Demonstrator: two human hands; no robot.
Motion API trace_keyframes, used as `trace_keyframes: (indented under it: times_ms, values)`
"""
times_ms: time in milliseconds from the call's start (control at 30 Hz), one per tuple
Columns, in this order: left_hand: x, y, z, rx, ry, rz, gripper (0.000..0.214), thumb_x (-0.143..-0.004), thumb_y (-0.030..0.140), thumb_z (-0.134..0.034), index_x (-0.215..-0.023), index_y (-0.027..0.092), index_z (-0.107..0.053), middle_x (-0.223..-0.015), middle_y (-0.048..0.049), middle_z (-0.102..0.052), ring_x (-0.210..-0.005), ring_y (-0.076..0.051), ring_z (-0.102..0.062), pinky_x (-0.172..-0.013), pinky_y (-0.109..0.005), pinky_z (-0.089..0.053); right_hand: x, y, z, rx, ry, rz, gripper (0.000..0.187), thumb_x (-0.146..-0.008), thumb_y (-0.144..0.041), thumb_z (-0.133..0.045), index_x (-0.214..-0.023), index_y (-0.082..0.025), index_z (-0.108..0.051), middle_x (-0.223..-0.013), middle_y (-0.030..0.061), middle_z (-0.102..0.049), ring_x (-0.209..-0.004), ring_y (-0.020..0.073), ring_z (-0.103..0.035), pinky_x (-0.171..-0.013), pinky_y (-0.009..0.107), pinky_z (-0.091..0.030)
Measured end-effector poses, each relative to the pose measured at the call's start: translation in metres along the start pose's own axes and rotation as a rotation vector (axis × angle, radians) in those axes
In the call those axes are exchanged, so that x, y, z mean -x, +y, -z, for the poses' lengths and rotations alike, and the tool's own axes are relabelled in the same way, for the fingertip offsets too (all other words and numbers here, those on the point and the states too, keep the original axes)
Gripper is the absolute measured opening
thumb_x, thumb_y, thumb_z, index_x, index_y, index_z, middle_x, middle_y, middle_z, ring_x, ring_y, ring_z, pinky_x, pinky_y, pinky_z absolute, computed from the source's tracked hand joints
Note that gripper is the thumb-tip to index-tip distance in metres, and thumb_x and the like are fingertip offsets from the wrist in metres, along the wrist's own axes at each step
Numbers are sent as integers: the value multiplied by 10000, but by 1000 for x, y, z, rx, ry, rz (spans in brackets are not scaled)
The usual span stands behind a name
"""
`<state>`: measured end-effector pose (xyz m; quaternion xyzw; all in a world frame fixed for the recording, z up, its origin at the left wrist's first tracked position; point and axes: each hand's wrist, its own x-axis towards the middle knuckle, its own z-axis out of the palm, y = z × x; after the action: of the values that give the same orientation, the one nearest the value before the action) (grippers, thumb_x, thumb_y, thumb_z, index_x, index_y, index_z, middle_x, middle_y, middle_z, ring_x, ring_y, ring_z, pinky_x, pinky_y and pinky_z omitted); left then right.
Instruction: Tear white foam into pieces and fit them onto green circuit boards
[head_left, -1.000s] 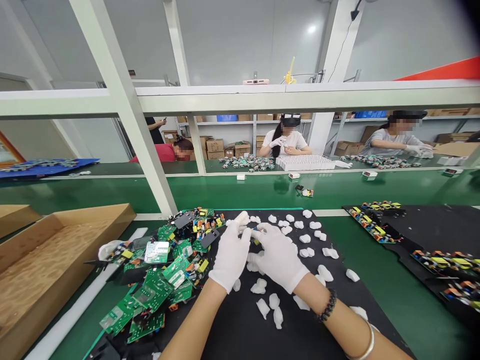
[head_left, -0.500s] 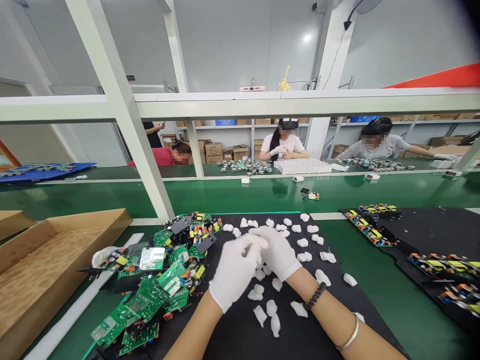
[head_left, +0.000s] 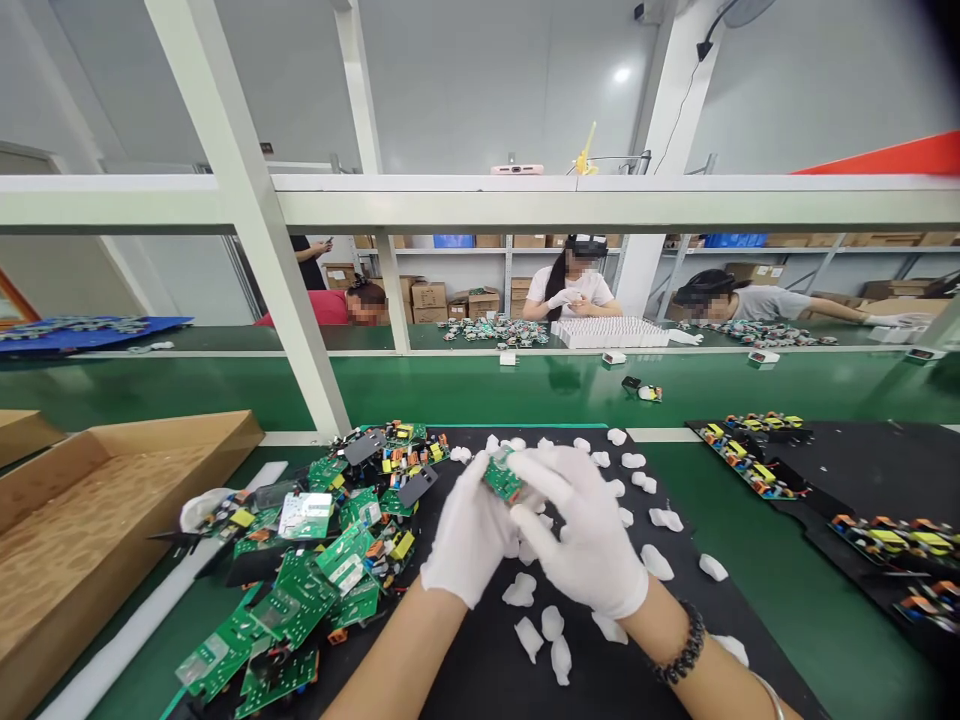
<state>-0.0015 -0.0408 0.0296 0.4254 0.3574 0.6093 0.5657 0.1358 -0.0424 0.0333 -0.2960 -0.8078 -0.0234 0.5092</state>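
Both my white-gloved hands meet above a black mat [head_left: 637, 670]. My left hand [head_left: 466, 540] is closed around a small green circuit board [head_left: 501, 474], which is tilted so its green face shows. My right hand [head_left: 596, 535] grips the board's right side with its fingers, and the fingertips partly hide it. Under and around the hands lie several white, soft-looking lumps [head_left: 561, 660]. To the left of my left hand is a heap of circuit boards [head_left: 300, 590] with yellow and orange components.
A cardboard tray [head_left: 172, 500] stands at the left, beside a white strip [head_left: 157, 600]. Rows of boards rest on another black sheet [head_left: 862, 460] at the right. A pale frame post [head_left: 289, 300] rises ahead. Beyond the green belt [head_left: 435, 385], co-workers sit at a bench.
My hands were pressed together with their contents hidden. Now they have parted somewhat, the right shifting right and down, and the green board shows between them. A co-worker at the right has leaned lower.
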Motion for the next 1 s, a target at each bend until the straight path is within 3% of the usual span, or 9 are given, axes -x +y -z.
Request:
trace_keyframes:
  times_ms: [67,133,267,433,533,633,700,867,1000]
  values:
    - [-9,6,10,236,-23,118,316,-723,370,-542,-989,227,-634,-1074,-84,-637,-1127,-268,-518,-942,-481,-440,0,8,3,-19,80,-84,456,-813,-121,-518,-1238,-278,-466,-1153,59,-550,-1067,215,-503,-926,400,-417]
    - [-17,11,20,382,-26,184,352,-748,329,-500,-1058,206,-613,-1071,-87,-637,-1074,-241,-558,-934,-460,-453,2,23,0,-3,52,-281,356,-846,-161,-487,-1185,-264,-518,-1130,52,-573,-1068,202,-510,-935,381,-413]
    - [-22,16,29,500,30,233,353,-778,256,-520,-1121,206,-588,-976,-72,-663,-995,-198,-600,-922,-397,-468,12,51,-20,55,-295,-515,262,-843,-165,-463,-1041,-221,-626,-1001,45,-629,-978,186,-548,-885,330,-430]
    - [-19,15,24,508,84,294,355,-839,414,-483,-1082,191,-616,-868,-85,-666,-849,-202,-638,-855,-401,-501,24,60,-35,95,-435,-518,223,-772,-144,-532,-918,-194,-692,-873,63,-600,-774,178,-562,-715,300,-456]
    - [-18,16,24,473,96,301,438,-821,479,-495,-1081,149,-619,-814,-89,-649,-826,-224,-643,-833,-430,-504,21,53,-33,110,-425,-506,192,-779,-151,-533,-894,-179,-685,-901,72,-583,-813,185,-551,-748,308,-446]
    - [-17,19,25,512,44,294,388,-839,406,-502,-1154,196,-583,-872,-83,-648,-876,-207,-637,-843,-404,-496,13,35,-26,87,-354,-406,221,-819,-137,-482,-940,-198,-657,-1010,65,-574,-979,191,-514,-882,323,-398]
    - [-17,20,26,551,23,293,354,-857,294,-490,-1200,228,-549,-955,-80,-646,-899,-174,-629,-855,-360,-489,8,19,-19,44,-358,-337,217,-830,-145,-470,-916,-222,-653,-978,41,-591,-960,179,-524,-865,313,-404]
    - [-19,16,33,737,-2,320,402,-861,305,-456,-1253,228,-505,-1184,-127,-574,-1049,-223,-579,-854,-370,-485,12,-4,-5,-92,-833,-415,61,-734,-193,-573,-680,-205,-599,-714,-11,-607,-652,137,-583,-607,242,-433]
    - [-19,19,31,785,89,381,384,-859,336,-446,-1223,250,-531,-1125,-114,-606,-912,-186,-628,-784,-334,-516,18,-2,0,-344,-1152,-687,82,-818,-207,-441,-802,-198,-521,-573,-44,-583,-408,93,-558,-467,204,-397]
